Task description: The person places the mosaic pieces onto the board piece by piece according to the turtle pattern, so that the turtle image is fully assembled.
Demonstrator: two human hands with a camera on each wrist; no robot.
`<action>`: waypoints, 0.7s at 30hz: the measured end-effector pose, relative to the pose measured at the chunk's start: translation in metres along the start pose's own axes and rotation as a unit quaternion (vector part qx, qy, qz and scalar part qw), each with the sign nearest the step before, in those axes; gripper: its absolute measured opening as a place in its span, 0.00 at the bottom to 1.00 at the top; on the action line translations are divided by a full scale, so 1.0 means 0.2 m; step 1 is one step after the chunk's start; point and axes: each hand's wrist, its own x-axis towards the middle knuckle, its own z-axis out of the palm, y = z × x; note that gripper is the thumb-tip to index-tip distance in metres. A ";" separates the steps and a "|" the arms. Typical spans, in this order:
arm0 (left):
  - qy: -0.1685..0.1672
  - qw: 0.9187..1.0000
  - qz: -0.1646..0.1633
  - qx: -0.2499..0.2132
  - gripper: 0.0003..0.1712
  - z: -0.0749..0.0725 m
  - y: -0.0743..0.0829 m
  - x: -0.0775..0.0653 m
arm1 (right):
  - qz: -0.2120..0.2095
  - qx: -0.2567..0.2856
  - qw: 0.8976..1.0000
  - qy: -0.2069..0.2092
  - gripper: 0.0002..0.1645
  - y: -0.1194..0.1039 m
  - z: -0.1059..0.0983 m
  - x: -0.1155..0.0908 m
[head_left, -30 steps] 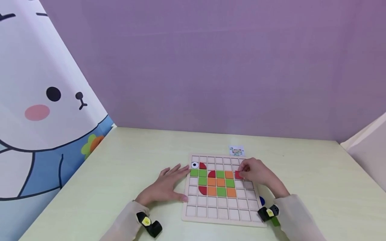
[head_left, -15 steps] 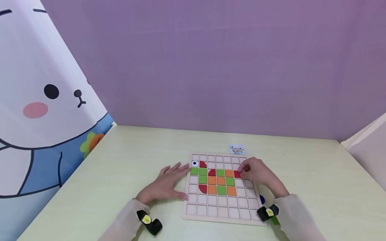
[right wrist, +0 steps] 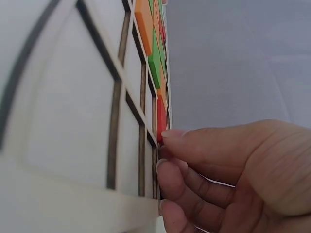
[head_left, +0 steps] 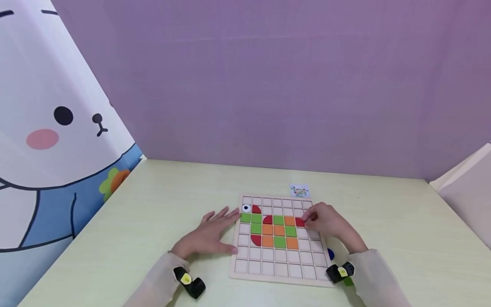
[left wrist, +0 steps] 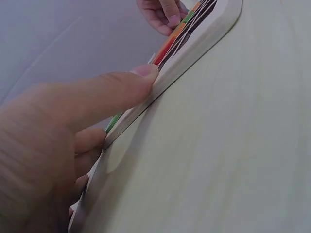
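A pale wooden grid board (head_left: 281,279) lies on the table, with green, orange and red tiles and a round eye tile (head_left: 246,208) set in its cells. My right hand (head_left: 326,219) pinches a red tile (head_left: 299,222) at the right end of the row, beside an orange tile (head_left: 289,220). In the right wrist view the thumb tip meets the near end of that red tile (right wrist: 160,116). With fingers spread, my left hand (head_left: 209,236) rests along the board's left edge. The left wrist view shows its thumb (left wrist: 116,92) against the board's side.
Behind the board lies a small picture card (head_left: 299,190). A blue piece (head_left: 330,254) and a green piece (head_left: 348,281) sit by the board's right edge, partly hidden by the right wrist. A purple wall (head_left: 284,94) stands at the back of the table.
The red tile in my right hand has settled from a slight tilt into line with the row next to the orange tile. The left hand keeps its place; the head view shifts slightly.
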 end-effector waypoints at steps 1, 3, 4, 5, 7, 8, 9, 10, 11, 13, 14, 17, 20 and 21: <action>-0.002 1.000 0.000 0.001 0.55 0.00 0.00 0.00 | -0.001 0.000 1.000 -0.002 0.05 0.00 0.00 0.00; -0.005 1.000 -0.003 0.005 0.54 0.00 0.01 0.00 | -0.001 0.000 1.000 -0.005 0.05 0.00 0.00 0.00; -0.006 1.000 -0.004 0.007 0.54 0.00 0.01 0.00 | -0.003 0.000 1.000 -0.007 0.05 0.00 0.00 -0.01; -0.008 1.000 -0.004 0.008 0.54 -0.01 0.02 0.00 | -0.004 0.000 1.000 -0.009 0.05 0.00 -0.01 -0.01; -0.011 1.000 -0.003 0.008 0.54 -0.01 0.03 0.00 | -0.007 -0.004 1.000 -0.011 0.05 0.00 -0.02 -0.02; -0.012 1.000 -0.002 0.008 0.54 -0.01 0.03 0.00 | -0.010 -0.006 1.000 -0.011 0.05 0.00 -0.02 -0.03; -0.012 1.000 -0.001 0.007 0.53 -0.01 0.03 0.00 | -0.013 -0.008 1.000 -0.012 0.05 0.00 -0.03 -0.03; -0.012 1.000 0.001 0.009 0.54 -0.02 0.03 0.00 | -0.016 -0.012 1.000 -0.011 0.05 0.00 -0.04 -0.04; -0.011 1.000 0.002 0.009 0.54 -0.02 0.03 0.00 | -0.014 -0.015 1.000 -0.010 0.05 0.00 -0.04 -0.05; -0.009 1.000 0.004 0.011 0.54 -0.02 0.02 -0.01 | -0.015 -0.020 1.000 -0.007 0.05 0.00 -0.05 -0.07; -0.008 1.000 0.003 0.012 0.54 -0.01 0.02 -0.01 | -0.016 -0.023 1.000 -0.006 0.05 0.00 -0.06 -0.09; -0.004 1.000 0.003 0.010 0.55 -0.02 0.02 -0.01 | -0.016 -0.031 0.999 -0.002 0.05 0.01 -0.07 -0.13; -0.001 1.000 0.004 0.005 0.55 -0.02 0.02 -0.02 | -0.028 -0.040 0.999 -0.001 0.05 0.04 -0.10 -0.17; 0.000 1.000 0.004 0.001 0.55 -0.02 0.02 -0.01 | -0.030 -0.042 0.999 0.000 0.05 0.04 -0.11 -0.19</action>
